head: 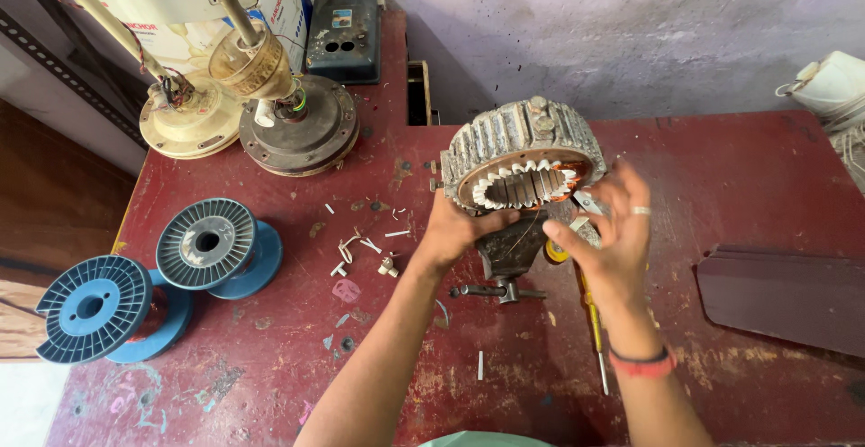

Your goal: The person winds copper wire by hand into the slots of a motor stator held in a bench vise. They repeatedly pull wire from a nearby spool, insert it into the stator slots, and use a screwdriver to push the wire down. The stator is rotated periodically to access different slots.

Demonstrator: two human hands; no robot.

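A round metal fan stator [523, 154] with copper windings and white slot paper stands tilted on a small bench vise [506, 258] on the red table [739, 186]. My left hand [450, 231] grips the stator's lower left rim. My right hand [608, 231], a ring on one finger, is at the stator's right side with fingers spread, near a thin copper wire; whether it pinches the wire I cannot tell. A yellow-handled screwdriver [590, 316] lies on the table under my right wrist.
Two blue wire spools [207, 244] [95, 307] sit at the left. Two fan motors on rods [293, 123] [185, 118] stand at the back left beside a dark metal box [344, 37]. A dark fan blade [784, 294] lies at the right. White paper scraps [365, 249] litter the middle.
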